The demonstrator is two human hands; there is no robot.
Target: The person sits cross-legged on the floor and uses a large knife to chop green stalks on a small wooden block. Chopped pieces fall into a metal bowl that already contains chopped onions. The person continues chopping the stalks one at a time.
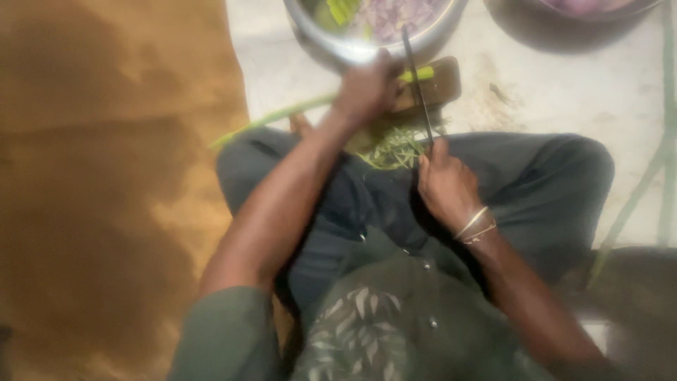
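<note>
The green stalk [310, 106] lay across the wooden board [441, 81]; our left hand [367, 88] pinned it, fingers curled. At five o'clock, our right hand [446, 185] gripped the knife [417, 85].

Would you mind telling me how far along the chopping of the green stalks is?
Done: a pile of cut green pieces lies by the dark wooden chopping board, and the round steel bowl already holds chopped purple and green vegetables. In hand: the left hand pins a long green stalk on the board while the right hand grips the thin dark knife. Left: most of that stalk remains uncut.
</note>
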